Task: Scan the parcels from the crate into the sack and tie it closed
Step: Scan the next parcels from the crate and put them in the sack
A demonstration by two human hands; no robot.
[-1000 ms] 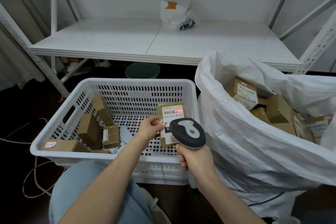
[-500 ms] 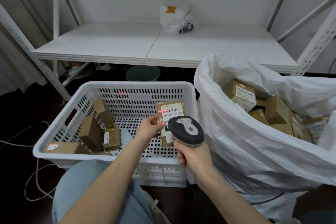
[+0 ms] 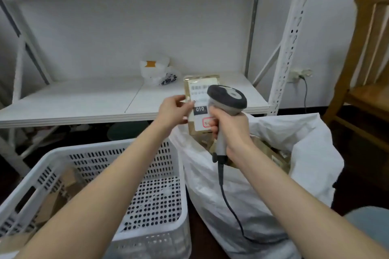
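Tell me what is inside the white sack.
Brown parcels show at the top of the sack. The right hand and scanner cover some; its wall hides everything deeper.

The left hand is pinching a brown parcel by its left edge, holding it upright above the open mouth of the white sack. The right hand is gripping the handle of the grey scanner, whose head is overlapping the parcel's label. The scanner cable is hanging down across the sack. The perforated white crate is standing just left of the sack, with blurred brown boxes lying inside it.
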